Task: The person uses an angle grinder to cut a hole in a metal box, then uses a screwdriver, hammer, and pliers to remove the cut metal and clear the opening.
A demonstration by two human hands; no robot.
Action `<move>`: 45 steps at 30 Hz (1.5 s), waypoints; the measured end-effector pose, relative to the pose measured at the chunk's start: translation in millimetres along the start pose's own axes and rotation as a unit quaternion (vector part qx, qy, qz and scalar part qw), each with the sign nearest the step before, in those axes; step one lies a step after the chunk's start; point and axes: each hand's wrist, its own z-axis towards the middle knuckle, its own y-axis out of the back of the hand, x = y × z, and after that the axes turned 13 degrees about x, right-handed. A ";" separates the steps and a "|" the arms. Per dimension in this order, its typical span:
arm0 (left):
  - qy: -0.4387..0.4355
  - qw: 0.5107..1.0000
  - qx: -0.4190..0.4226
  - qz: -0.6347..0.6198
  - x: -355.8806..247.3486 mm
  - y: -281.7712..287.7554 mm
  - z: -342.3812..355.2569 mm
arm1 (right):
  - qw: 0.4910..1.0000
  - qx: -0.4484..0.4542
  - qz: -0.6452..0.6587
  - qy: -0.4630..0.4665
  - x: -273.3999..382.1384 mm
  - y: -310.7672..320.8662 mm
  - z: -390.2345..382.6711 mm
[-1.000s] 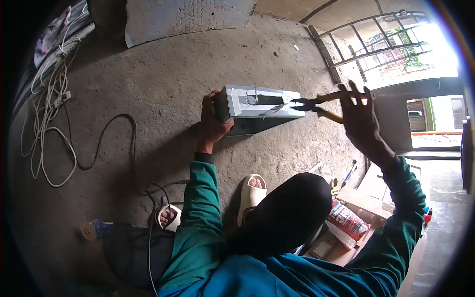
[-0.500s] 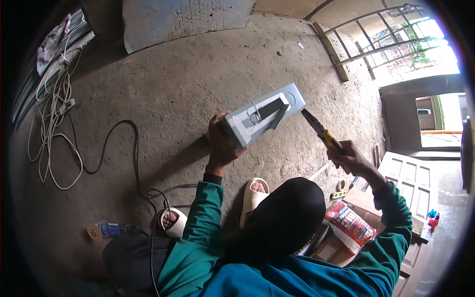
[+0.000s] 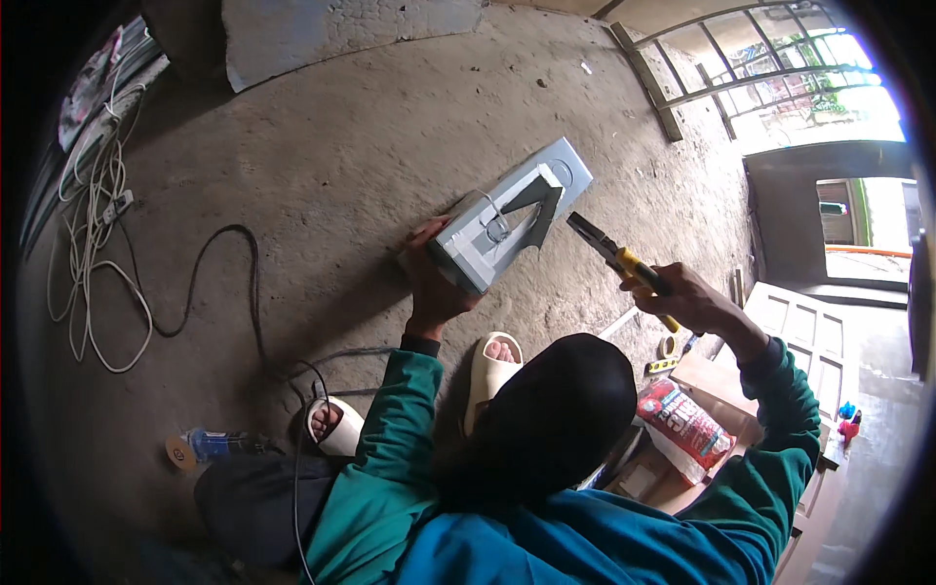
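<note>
Near the middle of the frame we hold a grey metal box [image 3: 512,226] up off the concrete floor [image 3: 322,166], tilted so its far end points toward the upper right. Our left hand [image 3: 437,278] grips the box's lower-left end, fingers wrapped shut around its underside and thumb on the near edge; this seems to turn the open face, with its dark triangular cut-out and a small loop of wire, up toward us.

Just right of the box our right hand [image 3: 687,300] is closed around the yellow handles of a pair of pliers [image 3: 616,260]. The dark nose points up-left at the box's right edge, close to it but apart. We cannot tell whether the plier tips are parted.

Below the box, our two feet in pale sandals [image 3: 492,370] rest on the floor, probably a crouch that keeps the work close. A black cable [image 3: 210,283] runs across the left of the frame, with a tangle of white cords [image 3: 93,234] further left. At lower right sit a red and white packet [image 3: 687,421], a roll of tape [image 3: 668,346] and flat cardboard [image 3: 712,375], within easy reach. A small bottle [image 3: 210,446] lies at lower left.
</note>
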 end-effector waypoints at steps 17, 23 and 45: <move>-0.014 0.998 -0.035 0.042 -2.8 -7.4 -5.4 | 0.999 0.003 -0.014 0.047 -6.1 2.9 21.4; 0.006 0.998 -0.032 0.053 -2.2 -7.6 -7.1 | 0.979 0.034 0.139 0.146 -32.1 -33.4 47.1; -0.001 0.999 -0.035 0.016 5.1 -15.8 -13.1 | 0.980 -0.102 -0.153 0.072 -8.4 -11.3 14.3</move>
